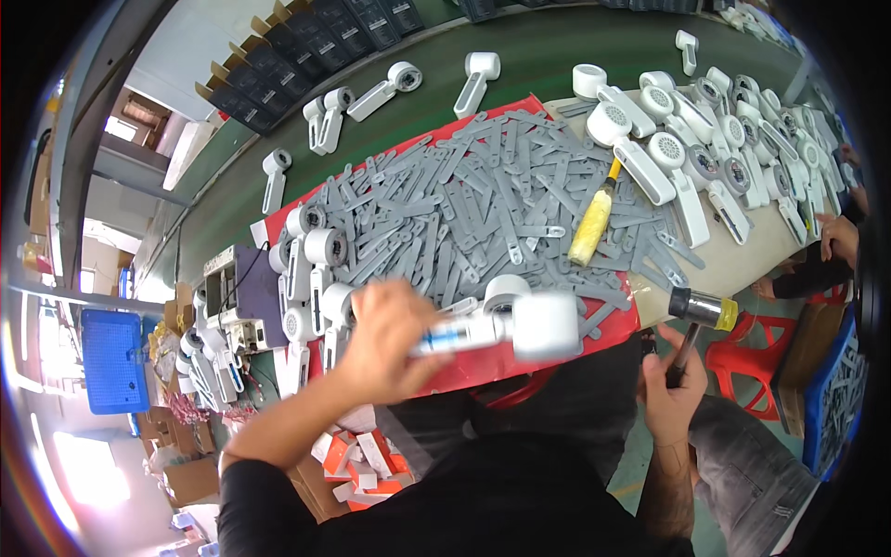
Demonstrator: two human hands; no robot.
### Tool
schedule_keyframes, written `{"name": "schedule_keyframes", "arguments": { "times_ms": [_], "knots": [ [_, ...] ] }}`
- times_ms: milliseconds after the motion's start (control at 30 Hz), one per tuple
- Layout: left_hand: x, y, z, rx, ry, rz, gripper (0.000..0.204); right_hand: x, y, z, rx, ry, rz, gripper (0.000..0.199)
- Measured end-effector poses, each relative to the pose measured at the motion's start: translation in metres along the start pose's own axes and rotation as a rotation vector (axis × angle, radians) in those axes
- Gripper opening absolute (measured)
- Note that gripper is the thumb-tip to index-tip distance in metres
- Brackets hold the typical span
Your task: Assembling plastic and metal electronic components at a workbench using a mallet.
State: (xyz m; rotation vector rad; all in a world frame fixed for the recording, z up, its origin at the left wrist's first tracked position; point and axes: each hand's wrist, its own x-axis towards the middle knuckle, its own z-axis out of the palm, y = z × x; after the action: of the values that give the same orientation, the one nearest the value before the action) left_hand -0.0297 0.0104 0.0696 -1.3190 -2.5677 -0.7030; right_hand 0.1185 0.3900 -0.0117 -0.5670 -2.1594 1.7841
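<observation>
My left hand [385, 339], smeared by motion, is closed round the handle of a white handheld fan [546, 325]. The fan lies sideways above the near edge of the red-covered table [464, 374], its round head to the right. On the right, my right hand [673, 390] grips the dark handle of a mallet [703, 308] whose head is black and yellow and stands upward. Beyond both hands spreads a heap of grey plastic strips [455, 204]. A screwdriver with a yellow handle [591, 227] rests on the heap.
Many white fans [687, 139] crowd the board at the right; others stand near my left hand. A green conveyor belt [422, 102] runs behind, with dark boxes [288, 56] beyond. At right are a red stool [752, 362] and another person's hand [840, 239].
</observation>
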Motion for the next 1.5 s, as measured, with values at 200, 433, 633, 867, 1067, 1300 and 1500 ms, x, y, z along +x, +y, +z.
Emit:
{"name": "schedule_keyframes", "arguments": {
  "times_ms": [200, 433, 633, 867, 1067, 1300, 1500],
  "knots": [
    [-0.079, 0.036, 0.044, 0.102, 0.036, -0.205, 0.042, -0.003, -0.047, 0.071, -0.083, -0.331, -0.287, 0.048],
    [-0.060, 0.029, 0.037, 0.170, 0.176, -0.299, 0.041, -0.010, -0.046, 0.130, -0.190, -0.385, -0.344, 0.046],
    [0.012, -0.040, 0.004, 0.027, 0.261, -0.270, 0.017, -0.012, -0.050, 0.127, -0.236, -0.374, -0.291, 0.045],
    [0.160, -0.123, 0.039, -0.288, 0.070, -0.579, 0.026, -0.011, -0.052, 0.124, -0.138, -0.397, -0.214, 0.045],
    [0.258, -0.190, 0.105, 0.236, 0.143, -0.483, 0.042, -0.009, -0.052, 0.128, -0.127, -0.439, -0.260, 0.047],
    [0.299, -0.223, 0.105, -0.381, 0.252, -0.669, 0.030, -0.008, -0.040, 0.126, -0.147, -0.431, -0.328, 0.042],
    [0.265, -0.177, 0.085, -1.221, 0.248, -0.796, 0.042, -0.005, -0.031, 0.123, -0.156, -0.416, -0.333, 0.040]
  ]
}}
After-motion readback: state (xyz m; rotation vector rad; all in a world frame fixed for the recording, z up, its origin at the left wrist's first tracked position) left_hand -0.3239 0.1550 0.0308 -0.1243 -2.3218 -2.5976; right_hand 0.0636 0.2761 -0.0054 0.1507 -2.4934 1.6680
